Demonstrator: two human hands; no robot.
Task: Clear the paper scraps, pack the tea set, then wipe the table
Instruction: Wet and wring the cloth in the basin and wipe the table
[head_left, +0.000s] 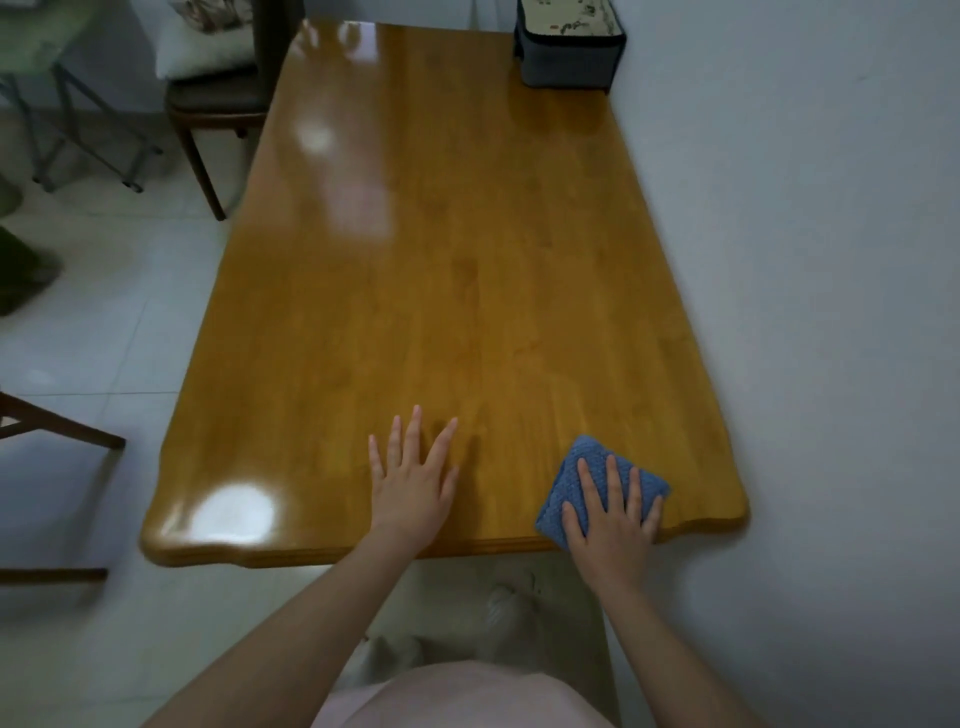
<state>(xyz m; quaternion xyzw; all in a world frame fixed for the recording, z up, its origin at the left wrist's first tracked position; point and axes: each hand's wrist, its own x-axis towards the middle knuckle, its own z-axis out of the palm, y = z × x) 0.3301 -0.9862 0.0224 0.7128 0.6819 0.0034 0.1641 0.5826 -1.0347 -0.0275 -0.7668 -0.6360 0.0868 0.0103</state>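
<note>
Pressing flat-fingered right hand (610, 512) on folded blue waffle-weave cloth (582, 478), left hand (413, 480) splayed on glossy wooden table (441, 234)

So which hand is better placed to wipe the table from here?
Right. The right hand presses flat on the blue cloth at the near edge of the table, so it can likely sweep at once; the left hand rests on bare wood, with no cloth.
</note>
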